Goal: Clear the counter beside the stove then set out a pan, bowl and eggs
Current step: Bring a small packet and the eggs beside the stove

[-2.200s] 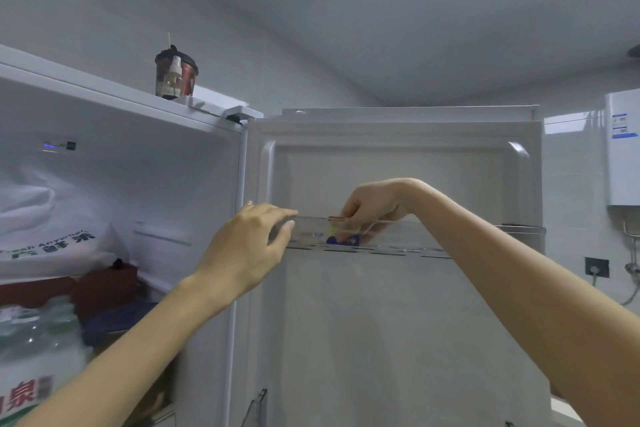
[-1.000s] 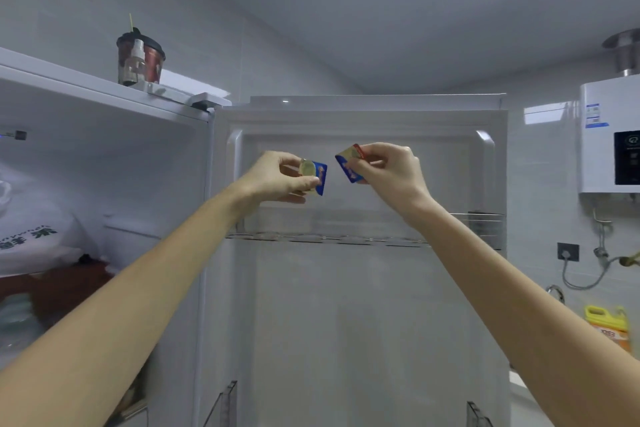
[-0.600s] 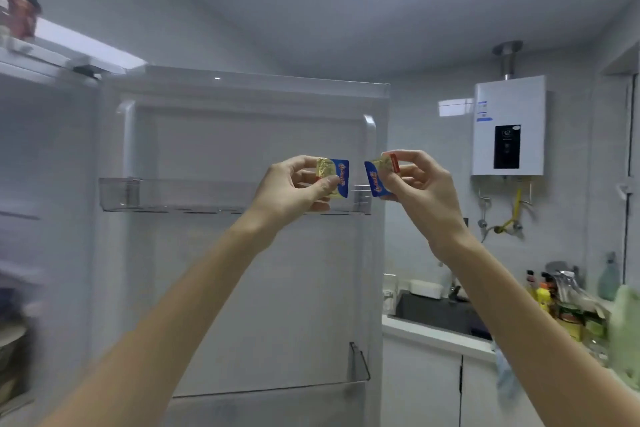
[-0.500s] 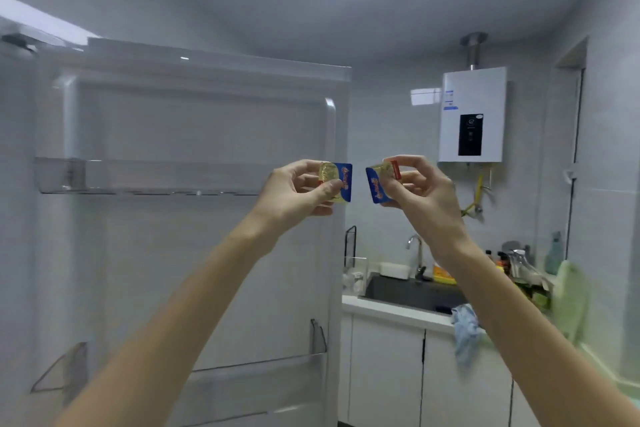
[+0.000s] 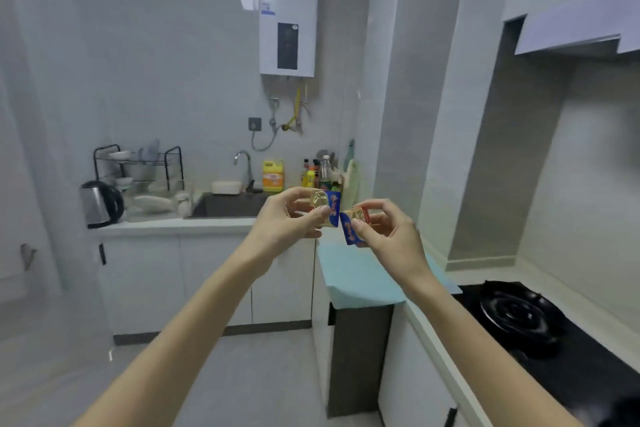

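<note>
My left hand (image 5: 287, 220) pinches a small gold-and-blue foil packet (image 5: 327, 210) at chest height in the middle of the view. Close beside it, my right hand (image 5: 388, 232) pinches a second such packet (image 5: 351, 225), gold and blue with a red edge. Both hang in the air above the near end of a light-blue counter mat (image 5: 360, 279). To the right of the mat lies the black gas stove (image 5: 519, 319) with its burner ring. No pan, bowl or eggs show in view.
A sink (image 5: 228, 206) with a tap, a yellow detergent jug (image 5: 273, 175) and several bottles (image 5: 317, 175) line the back counter. A kettle (image 5: 100, 203) and dish rack (image 5: 138, 166) stand at its left. A water heater (image 5: 288, 21) hangs on the wall; a range hood (image 5: 571, 28) overhangs the stove.
Both hands took a packet each from the fridge door shelf. My view then swung right from the open fridge to the kitchen counters and stove, the hands lowering with the packets.
</note>
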Tool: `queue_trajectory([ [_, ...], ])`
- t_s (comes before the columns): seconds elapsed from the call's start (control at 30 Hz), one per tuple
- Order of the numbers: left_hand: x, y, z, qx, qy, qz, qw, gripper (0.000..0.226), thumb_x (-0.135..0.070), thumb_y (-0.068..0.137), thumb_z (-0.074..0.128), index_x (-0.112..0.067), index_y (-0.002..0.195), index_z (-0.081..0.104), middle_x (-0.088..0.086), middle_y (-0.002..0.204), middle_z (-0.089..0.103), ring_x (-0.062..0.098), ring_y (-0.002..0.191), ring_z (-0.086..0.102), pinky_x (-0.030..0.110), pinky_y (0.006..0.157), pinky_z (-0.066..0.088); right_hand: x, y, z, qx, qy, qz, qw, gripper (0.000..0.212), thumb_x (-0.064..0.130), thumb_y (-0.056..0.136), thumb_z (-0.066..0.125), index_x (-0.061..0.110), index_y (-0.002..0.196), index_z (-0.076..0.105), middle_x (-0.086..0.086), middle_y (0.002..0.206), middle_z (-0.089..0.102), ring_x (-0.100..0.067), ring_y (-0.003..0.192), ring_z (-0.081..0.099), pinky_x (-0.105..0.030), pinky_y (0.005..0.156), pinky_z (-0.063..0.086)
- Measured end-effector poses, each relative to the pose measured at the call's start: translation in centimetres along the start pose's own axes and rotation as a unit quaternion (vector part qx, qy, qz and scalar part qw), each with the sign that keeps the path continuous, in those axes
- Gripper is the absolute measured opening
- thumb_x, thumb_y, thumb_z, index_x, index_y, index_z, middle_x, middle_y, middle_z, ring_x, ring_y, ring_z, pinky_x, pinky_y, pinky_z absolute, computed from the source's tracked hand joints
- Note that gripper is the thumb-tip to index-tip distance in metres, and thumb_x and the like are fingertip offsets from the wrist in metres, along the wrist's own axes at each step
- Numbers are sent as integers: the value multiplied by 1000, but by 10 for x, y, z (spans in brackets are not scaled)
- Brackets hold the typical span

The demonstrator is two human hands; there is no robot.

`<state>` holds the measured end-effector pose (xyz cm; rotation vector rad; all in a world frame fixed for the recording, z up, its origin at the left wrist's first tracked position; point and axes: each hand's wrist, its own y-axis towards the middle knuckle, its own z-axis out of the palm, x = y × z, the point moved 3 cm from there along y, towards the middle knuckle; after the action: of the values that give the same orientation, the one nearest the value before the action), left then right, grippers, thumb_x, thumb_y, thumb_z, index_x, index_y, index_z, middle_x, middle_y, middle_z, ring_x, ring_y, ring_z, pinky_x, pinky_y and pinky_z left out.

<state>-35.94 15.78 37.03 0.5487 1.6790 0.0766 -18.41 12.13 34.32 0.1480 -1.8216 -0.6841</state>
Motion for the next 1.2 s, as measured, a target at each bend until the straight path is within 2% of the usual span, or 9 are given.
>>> queue_trajectory([
  [0.1,17,4,66,55,-23,-22,998,17,-17,87,68,-20,103,64,1,91,71,5,73,69,17,62,55,-35,-23,-54,-50,-27,37,998,18,15,87,69,16,103,63,-3,92,71,-14,83,69,-30,68,60],
  [0.23,37,5,137,125,-38,-42,990,12,-16,87,68,-22,97,65,8,93,72,12,75,68,20,63,56,-67,-55,-115,-120,-45,93,987,15,13,87,68,16,101,64,-5,92,71,-15,83,69,-32,69,60],
  [0.33,47,4,183,176,-44,-47,982,12,-15,87,68,-25,92,65,6,91,72,14,76,68,22,64,57,-81,-80,-153,-163,-61,126,977,16,13,87,68,16,102,64,-3,92,70,-9,82,68,-27,67,58],
  [0.47,60,-1,245,254,-54,-52,964,12,-13,88,67,-25,92,65,4,87,72,10,73,68,22,66,58,-96,-115,-200,-227,-115,159,954,16,16,86,68,21,101,65,5,93,70,-8,89,66,-27,73,58],
  [0.53,66,-5,270,288,-63,-57,954,11,-12,89,66,-20,96,66,3,85,72,9,72,68,22,67,58,-100,-131,-216,-255,-126,178,942,15,17,85,69,22,99,65,7,91,70,-6,86,67,-30,72,59],
  [0.67,75,-16,323,369,-75,-65,924,17,-13,89,66,-12,106,66,8,90,72,9,73,69,20,66,56,-102,-166,-243,-321,-142,211,912,15,15,86,68,25,95,64,6,85,70,-2,79,67,-25,66,57],
  [0.77,80,-28,356,423,-87,-70,899,17,-14,89,66,-14,105,65,6,91,72,7,71,69,18,63,55,-102,-194,-256,-369,-154,237,885,15,13,87,67,24,96,63,4,87,70,-9,80,68,-21,63,55],
  [0.97,92,-67,410,529,-91,-78,840,19,-17,89,67,-14,108,64,8,94,71,13,81,70,21,68,57,-103,-256,-274,-458,-188,288,820,15,16,86,67,29,92,63,3,83,70,-12,80,69,-36,74,60],
  [1.2,110,-139,464,628,-75,-94,769,17,-17,88,67,-12,105,64,5,90,72,12,78,69,27,75,58,-102,-339,-285,-538,-192,343,746,15,18,89,65,32,90,59,5,89,68,-6,81,64,-12,59,46],
])
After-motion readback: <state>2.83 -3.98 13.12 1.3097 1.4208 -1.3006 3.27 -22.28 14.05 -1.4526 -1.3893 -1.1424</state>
